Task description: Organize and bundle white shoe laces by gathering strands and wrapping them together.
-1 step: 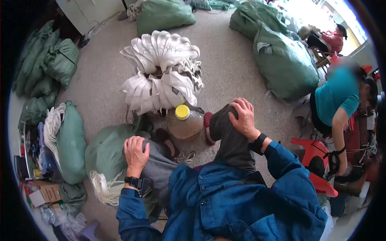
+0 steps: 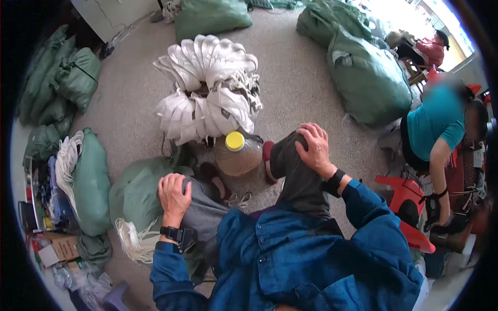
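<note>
My left hand [image 2: 175, 197] rests on my left knee, with its fingers laid over the grey trousers and nothing held. On my right knee lies my right hand [image 2: 314, 147], fingers spread and also holding nothing. A large clear plastic jug [image 2: 241, 161] with a yellow lid [image 2: 235, 141] stands on the floor between my feet; what fills it looks brownish. Just beyond the jug, a ring-shaped pile of white curved pieces [image 2: 207, 116] sits on the floor, their exact kind unclear. A green sack [image 2: 136, 189] lies by my left leg.
Green sacks [image 2: 365, 78] stand far right, and more [image 2: 79, 78] line the left. Bundles of white cord [image 2: 136, 241] lie at left. To my right, a co-worker in a turquoise top [image 2: 436, 122] bends near a red plastic stool [image 2: 404, 194]. Another person [image 2: 430, 51] sits farther back.
</note>
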Tool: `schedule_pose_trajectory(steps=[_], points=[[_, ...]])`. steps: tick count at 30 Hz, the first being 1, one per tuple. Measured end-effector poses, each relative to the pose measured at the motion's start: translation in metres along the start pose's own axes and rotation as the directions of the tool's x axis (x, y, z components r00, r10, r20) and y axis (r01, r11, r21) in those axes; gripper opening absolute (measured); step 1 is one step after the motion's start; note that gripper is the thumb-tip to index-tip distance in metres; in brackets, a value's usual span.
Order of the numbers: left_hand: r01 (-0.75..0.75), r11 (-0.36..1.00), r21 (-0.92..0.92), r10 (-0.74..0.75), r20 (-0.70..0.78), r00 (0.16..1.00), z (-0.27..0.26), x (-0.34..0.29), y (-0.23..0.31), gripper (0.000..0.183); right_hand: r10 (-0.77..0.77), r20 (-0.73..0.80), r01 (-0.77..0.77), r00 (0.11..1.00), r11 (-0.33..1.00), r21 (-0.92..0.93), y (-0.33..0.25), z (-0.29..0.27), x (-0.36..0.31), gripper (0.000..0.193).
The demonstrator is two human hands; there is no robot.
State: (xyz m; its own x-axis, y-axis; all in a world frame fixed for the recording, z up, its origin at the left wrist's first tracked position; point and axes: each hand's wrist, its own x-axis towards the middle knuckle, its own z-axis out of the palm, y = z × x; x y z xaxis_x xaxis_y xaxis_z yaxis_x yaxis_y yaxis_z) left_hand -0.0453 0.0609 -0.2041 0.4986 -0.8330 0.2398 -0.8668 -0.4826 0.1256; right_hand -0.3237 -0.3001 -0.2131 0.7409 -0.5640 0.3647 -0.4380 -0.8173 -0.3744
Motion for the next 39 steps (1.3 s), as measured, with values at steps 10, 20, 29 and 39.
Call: schedule_pose_trajectory(steps=[10,20,29,39], points=[[0.04,0.998,0.049,-0.039,-0.013,0.999,-0.001,0.005,-0.001,0.023,-0.014,-0.007,0.014,1.0,1.0,0.007,0.004,-0.005,0.006,0.038],[0.047,0.996,0.07,-0.045,-0.022,0.999,0.006,0.002,0.002,0.02,-0.01,-0.046,0.013,0.999,0.998,0.065,0.017,-0.004,0.001,0.034],[0.092,0.993,0.072,-0.085,-0.095,0.992,-0.002,-0.016,-0.005,0.02,-0.374,-0.381,0.502,0.846,0.801,0.326,-0.111,-0.126,0.033,0.067],[0.127,0.991,0.048,-0.121,-0.123,0.985,0.012,-0.008,-0.004,0.02,-0.257,-0.949,0.908,-0.181,0.326,-0.261,-0.233,-0.218,0.039,0.054]])
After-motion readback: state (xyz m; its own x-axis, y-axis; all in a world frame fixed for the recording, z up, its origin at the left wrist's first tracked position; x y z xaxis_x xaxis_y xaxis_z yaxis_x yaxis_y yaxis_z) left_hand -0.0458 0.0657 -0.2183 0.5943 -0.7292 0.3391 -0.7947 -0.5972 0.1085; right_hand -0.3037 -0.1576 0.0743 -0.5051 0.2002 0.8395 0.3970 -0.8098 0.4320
